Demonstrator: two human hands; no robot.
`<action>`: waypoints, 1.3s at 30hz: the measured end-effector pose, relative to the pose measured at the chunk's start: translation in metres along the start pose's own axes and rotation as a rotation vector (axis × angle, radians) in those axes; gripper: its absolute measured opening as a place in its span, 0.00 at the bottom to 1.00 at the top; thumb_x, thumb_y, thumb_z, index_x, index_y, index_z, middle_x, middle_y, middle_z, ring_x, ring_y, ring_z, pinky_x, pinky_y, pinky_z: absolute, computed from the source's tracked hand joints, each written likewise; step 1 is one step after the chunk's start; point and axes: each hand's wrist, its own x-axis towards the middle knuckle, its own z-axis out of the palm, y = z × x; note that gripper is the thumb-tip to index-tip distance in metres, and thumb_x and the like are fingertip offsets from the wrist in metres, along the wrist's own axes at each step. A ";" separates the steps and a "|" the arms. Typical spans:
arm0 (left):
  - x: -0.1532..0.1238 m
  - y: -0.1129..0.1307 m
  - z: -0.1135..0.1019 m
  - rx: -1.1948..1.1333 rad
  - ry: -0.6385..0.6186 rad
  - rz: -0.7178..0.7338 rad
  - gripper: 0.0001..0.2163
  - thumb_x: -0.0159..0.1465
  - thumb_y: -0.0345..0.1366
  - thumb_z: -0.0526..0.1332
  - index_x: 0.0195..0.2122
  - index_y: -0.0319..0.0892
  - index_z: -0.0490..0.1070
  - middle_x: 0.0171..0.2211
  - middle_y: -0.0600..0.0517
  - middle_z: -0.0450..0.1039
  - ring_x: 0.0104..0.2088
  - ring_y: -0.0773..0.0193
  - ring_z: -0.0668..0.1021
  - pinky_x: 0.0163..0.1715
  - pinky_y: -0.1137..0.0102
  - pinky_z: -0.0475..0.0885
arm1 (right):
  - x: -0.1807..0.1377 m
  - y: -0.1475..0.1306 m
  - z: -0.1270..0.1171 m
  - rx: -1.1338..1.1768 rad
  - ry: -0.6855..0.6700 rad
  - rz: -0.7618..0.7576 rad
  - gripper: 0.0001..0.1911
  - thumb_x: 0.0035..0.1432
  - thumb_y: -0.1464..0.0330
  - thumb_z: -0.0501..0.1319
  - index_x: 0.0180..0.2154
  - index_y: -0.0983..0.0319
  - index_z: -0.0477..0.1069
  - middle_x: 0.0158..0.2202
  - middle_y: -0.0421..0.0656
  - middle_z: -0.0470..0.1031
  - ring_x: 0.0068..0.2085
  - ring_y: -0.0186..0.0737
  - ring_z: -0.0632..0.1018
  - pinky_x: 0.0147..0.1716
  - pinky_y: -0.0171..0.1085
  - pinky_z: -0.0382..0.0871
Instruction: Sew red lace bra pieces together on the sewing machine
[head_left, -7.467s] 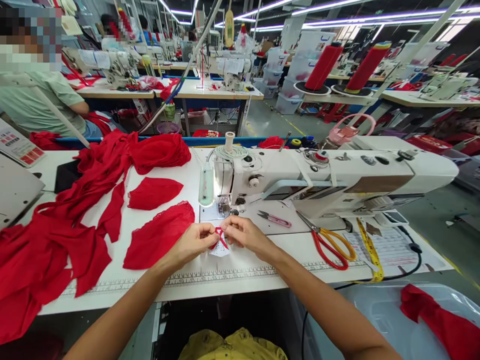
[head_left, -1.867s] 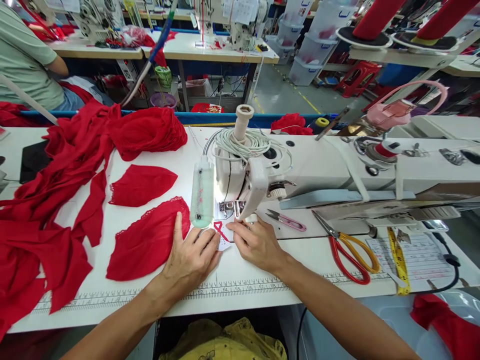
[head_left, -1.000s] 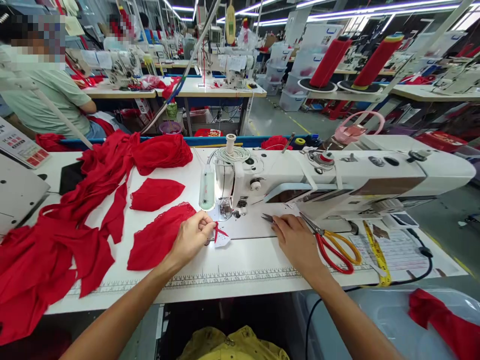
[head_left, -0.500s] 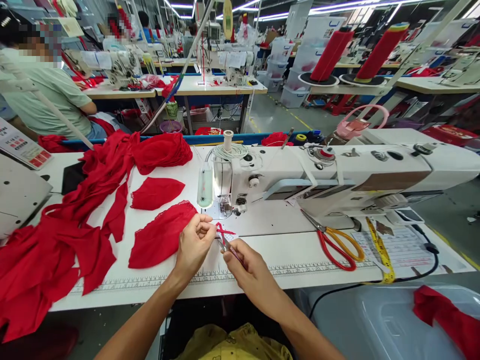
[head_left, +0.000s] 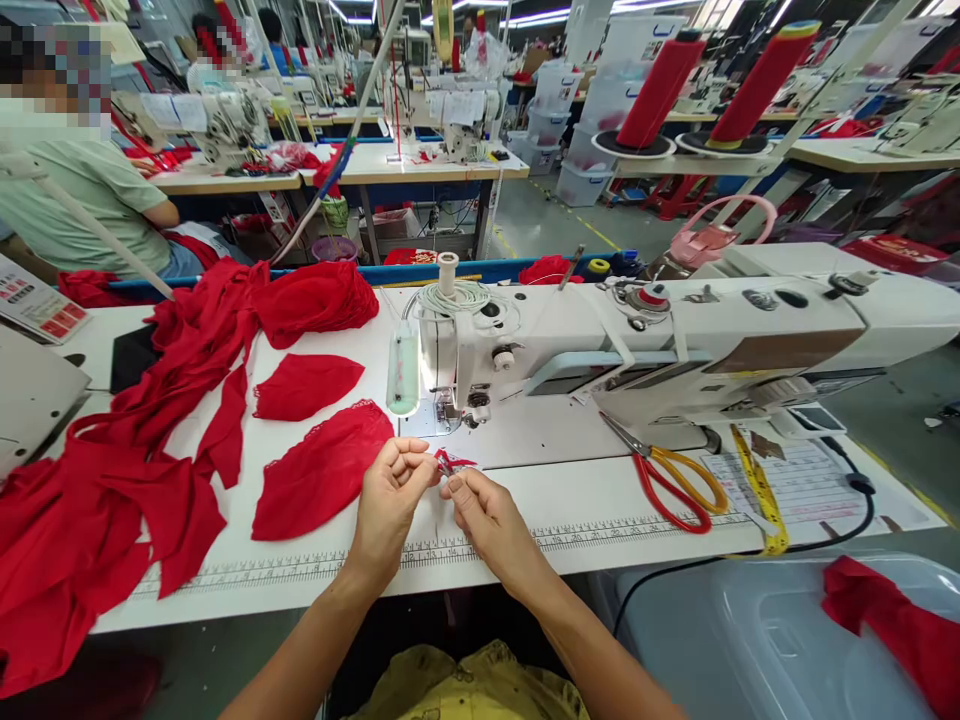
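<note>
Your left hand (head_left: 391, 495), centre of the frame: grip pinched by a red ribbon (head_left: 463, 462). Your right hand (head_left: 491, 515), just beside: grip closed round thread snips (head_left: 444, 463), mostly hidden, tips touching or very near the ribbon. White sewing machine (head_left: 555, 315), right of centre. Scissors (head_left: 642, 451), orange-and-red handles, right, on the white table (head_left: 585, 492). Lace-edged red fabric piece (head_left: 319, 475), left of centre.
</note>
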 end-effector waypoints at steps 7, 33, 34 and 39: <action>0.000 -0.008 0.002 0.087 0.047 0.144 0.14 0.58 0.42 0.69 0.40 0.42 0.70 0.32 0.54 0.75 0.34 0.67 0.78 0.39 0.72 0.73 | -0.004 -0.007 0.003 0.248 -0.033 0.159 0.23 0.61 0.47 0.59 0.35 0.60 0.66 0.19 0.29 0.55 0.16 0.24 0.49 0.14 0.29 0.41; -0.007 -0.020 -0.003 0.488 0.102 0.537 0.05 0.64 0.34 0.62 0.41 0.46 0.73 0.38 0.52 0.78 0.40 0.62 0.80 0.45 0.67 0.74 | -0.007 -0.014 -0.009 0.883 -0.339 0.407 0.19 0.59 0.54 0.66 0.31 0.61 0.63 0.17 0.25 0.47 0.17 0.22 0.41 0.13 0.25 0.33; -0.007 -0.019 -0.003 0.499 0.101 0.544 0.05 0.64 0.34 0.62 0.41 0.46 0.73 0.38 0.51 0.78 0.40 0.62 0.80 0.44 0.67 0.74 | -0.006 -0.013 -0.009 0.885 -0.346 0.406 0.20 0.59 0.54 0.67 0.31 0.61 0.63 0.17 0.25 0.47 0.17 0.22 0.40 0.13 0.25 0.33; -0.007 -0.019 -0.003 0.481 0.116 0.529 0.05 0.63 0.35 0.64 0.39 0.46 0.74 0.37 0.51 0.78 0.39 0.61 0.80 0.43 0.67 0.75 | -0.006 -0.011 -0.010 0.922 -0.351 0.419 0.19 0.56 0.55 0.68 0.32 0.62 0.65 0.16 0.25 0.48 0.17 0.22 0.41 0.13 0.26 0.32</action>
